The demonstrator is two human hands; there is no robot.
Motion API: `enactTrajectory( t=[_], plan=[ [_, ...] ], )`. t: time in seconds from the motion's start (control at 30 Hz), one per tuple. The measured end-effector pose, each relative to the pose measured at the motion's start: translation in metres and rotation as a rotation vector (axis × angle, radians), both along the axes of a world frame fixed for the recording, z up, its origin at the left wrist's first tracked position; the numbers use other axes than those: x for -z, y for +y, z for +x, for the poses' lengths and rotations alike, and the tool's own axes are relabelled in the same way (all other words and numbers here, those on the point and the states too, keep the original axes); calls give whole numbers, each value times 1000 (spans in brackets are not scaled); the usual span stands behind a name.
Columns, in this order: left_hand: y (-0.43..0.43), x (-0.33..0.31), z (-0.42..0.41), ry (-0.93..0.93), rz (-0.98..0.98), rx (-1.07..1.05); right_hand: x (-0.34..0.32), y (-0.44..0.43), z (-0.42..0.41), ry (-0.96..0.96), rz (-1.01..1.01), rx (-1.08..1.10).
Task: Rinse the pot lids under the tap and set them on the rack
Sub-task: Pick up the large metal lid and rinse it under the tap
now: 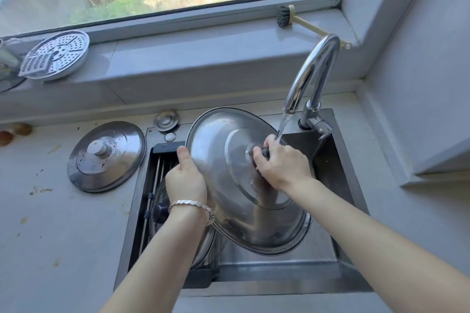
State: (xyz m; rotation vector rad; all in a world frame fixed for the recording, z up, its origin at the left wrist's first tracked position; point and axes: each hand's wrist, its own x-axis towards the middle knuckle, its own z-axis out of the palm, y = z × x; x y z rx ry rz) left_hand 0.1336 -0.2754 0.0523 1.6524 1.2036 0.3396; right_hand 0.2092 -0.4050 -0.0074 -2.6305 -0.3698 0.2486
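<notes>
Here, through the head camera, I am watching two bare forearms reaching away from me over a dark steel sink (328, 160). The left hand (187, 178), wearing a silver chain bracelet (190, 204), is gripping the left rim of a large domed stainless-steel pot lid (229, 193), with the thumb on its top face and the fingers hidden behind. The right hand (282, 162) is curling its fingers tightly round the lid's black knob (265, 152). Together they are holding the lid tilted above the basin, top face toward me.

Beneath the left wrist, a black-framed wire rack (162, 157) is sitting in the sink's left half, and what looks like a glass lid with a dark knob (159, 211) is already lying on it. Just beyond the right hand, a thin stream of water (284, 123) is falling from a curved chrome tap (312, 71) onto the knuckles and knob. Left of the sink, a flat steel lid with a pale knob (106, 156) is waiting on the grey counter (50, 223). Farthest away, a perforated metal steamer plate (58, 56) is resting on the windowsill (203, 53).

I judge that rinsing is under way. Next, the lid needs turning so water is reaching every face, then lowering onto the rack without knocking the lid already there.
</notes>
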Motion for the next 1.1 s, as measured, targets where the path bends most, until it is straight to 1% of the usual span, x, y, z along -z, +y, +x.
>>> enactTrajectory(
  t=[0.03, 0.07, 0.13, 0.17, 0.27, 0.33, 0.37, 0.43, 0.5, 0.6, 0.73, 0.77, 0.8, 0.83, 0.9, 0.93, 0.97, 1.0, 1.07, 1.1],
  plan=[
    [2, -1, -1, 3, 4, -1, 0, 0, 3, 67, 53, 13],
    [3, -1, -2, 4, 13, 3, 0, -2, 6, 182, 160, 32],
    [6, -2, -3, 4, 29, 16, 0, -9, 12, 448, 473, 65],
    [7, -3, -3, 14, 36, 27, 3, -14, 15, 522, 602, 66],
    [12, -3, -3, 67, 26, 51, 10, -26, 19, 605, 862, 91],
    [15, 1, -2, 87, -1, 46, 10, -28, 18, 627, 939, 93],
    [16, 3, -2, 90, -14, 42, 10, -29, 18, 649, 946, 84],
    [18, 7, -2, 84, -29, 33, 9, -31, 15, 689, 917, 46],
    [18, 9, -4, 87, -18, 28, 11, -30, 15, 685, 867, 28],
    [11, 10, -6, 57, -27, 16, 15, -27, 18, 594, 815, 70],
    [0, 5, -4, 13, -87, -24, 20, -23, 15, 482, 779, 133],
    [-2, 4, -3, 19, -106, -24, 21, -25, 14, 448, 739, 158],
    [-6, 2, -2, 34, -116, -10, 21, -27, 11, 417, 653, 163],
    [-7, 4, -2, 59, -117, 37, 18, -30, 8, 401, 515, 139],
    [-12, 14, 0, 113, -173, 129, 6, -36, 1, 377, 107, 32],
    [-15, 20, 1, 129, -249, 168, -4, -39, -4, 362, -55, -39],
    [-21, 25, 2, 146, -342, 201, -20, -43, -9, 366, -146, -139],
    [-27, 28, 3, 162, -426, 217, -35, -46, -15, 415, -154, -242],
    [-42, 26, 8, 157, -570, 236, -70, -51, -33, 559, -65, -443],
    [-50, 22, 11, 131, -662, 227, -77, -55, -41, 574, -89, -513]
  ],
)
